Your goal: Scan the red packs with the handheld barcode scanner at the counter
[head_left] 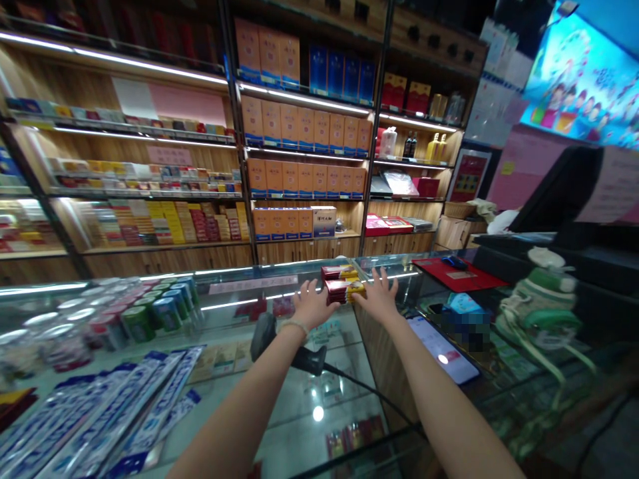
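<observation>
Two short stacks of flat red and yellow packs (341, 289) rest on the glass counter between my hands. On their left side is my left hand (312, 306), fingers spread and thumb against or very close to the near stack. Opposite it, my right hand (378, 301) has its fingers stretched apart, with the thumb at the packs' right end. Whether the thumbs press on the packs cannot be made out. Beneath my left wrist, which wears a band, lies a dark handheld barcode scanner (312, 360) with its cable running right.
Long blue-and-white packets (114, 412) and several cans (167, 313) occupy the counter's left. To the right are a lit phone (444, 349), a red mat (462, 276), a green-and-white bottle (542, 303) and a monitor (559, 186). Shelves of boxes (304, 123) line the back wall.
</observation>
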{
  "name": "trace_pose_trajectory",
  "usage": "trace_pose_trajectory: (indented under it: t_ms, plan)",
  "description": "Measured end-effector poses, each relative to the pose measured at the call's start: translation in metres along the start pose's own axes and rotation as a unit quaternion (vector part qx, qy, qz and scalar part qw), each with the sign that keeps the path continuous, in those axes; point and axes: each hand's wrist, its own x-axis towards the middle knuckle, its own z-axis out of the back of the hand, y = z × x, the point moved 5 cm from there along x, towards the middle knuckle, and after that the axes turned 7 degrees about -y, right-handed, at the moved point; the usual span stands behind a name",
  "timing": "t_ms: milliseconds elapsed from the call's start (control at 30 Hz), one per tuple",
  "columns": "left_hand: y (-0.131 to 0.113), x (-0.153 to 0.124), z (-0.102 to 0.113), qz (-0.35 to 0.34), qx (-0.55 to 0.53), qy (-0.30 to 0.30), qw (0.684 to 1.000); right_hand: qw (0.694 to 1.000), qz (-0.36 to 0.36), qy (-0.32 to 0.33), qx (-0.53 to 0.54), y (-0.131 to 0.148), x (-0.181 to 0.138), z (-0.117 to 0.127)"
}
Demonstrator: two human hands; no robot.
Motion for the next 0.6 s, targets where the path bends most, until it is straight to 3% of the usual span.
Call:
trace_pose_trajectory:
  t_ms: [367,600]
  plan:
    - [-0.001,-0.001,0.007,0.007,-0.009,-0.013,1.0,0.999,-0.017,0.005,0.028,0.002,-0.002,0.008]
    - [-0.001,-0.006,0.036,0.019,-0.02,-0.075,0.997,0.988,-0.063,-0.089,0.111,0.005,0.005,0.02]
